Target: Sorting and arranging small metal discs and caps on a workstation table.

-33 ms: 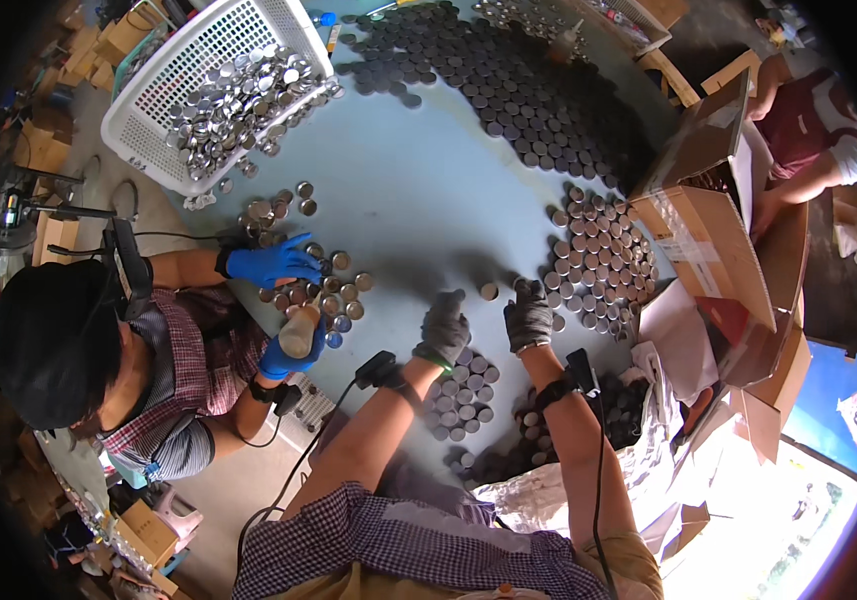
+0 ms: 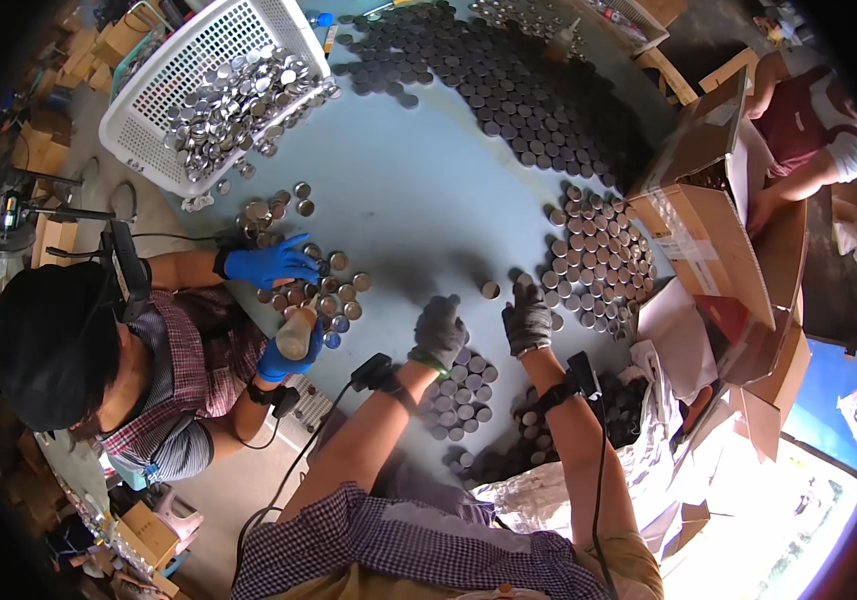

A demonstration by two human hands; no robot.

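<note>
Your left hand [image 2: 438, 335], right hand [image 2: 526, 318]: can't tell if either grips | lone tin [image 2: 490, 290] between them on the desk [image 2: 388, 200] | looks part-way: tin cluster [image 2: 593, 262] grouped at right, this one apart

Watching remotely, I count one grey-gloved left hand [image 2: 437, 334] and one grey-gloved right hand [image 2: 527, 322]. Co-workers [image 2: 38, 345]: two. Blue gloves [image 2: 270, 264]: two. White basket [image 2: 203, 48]: one. Lone metal cap [image 2: 489, 290] between the grey-gloved hands: one. Other caps [image 2: 601, 257] on the tabletop [image 2: 378, 190]: dozens, crowded and overlapping, exact figure undetermined.
</note>
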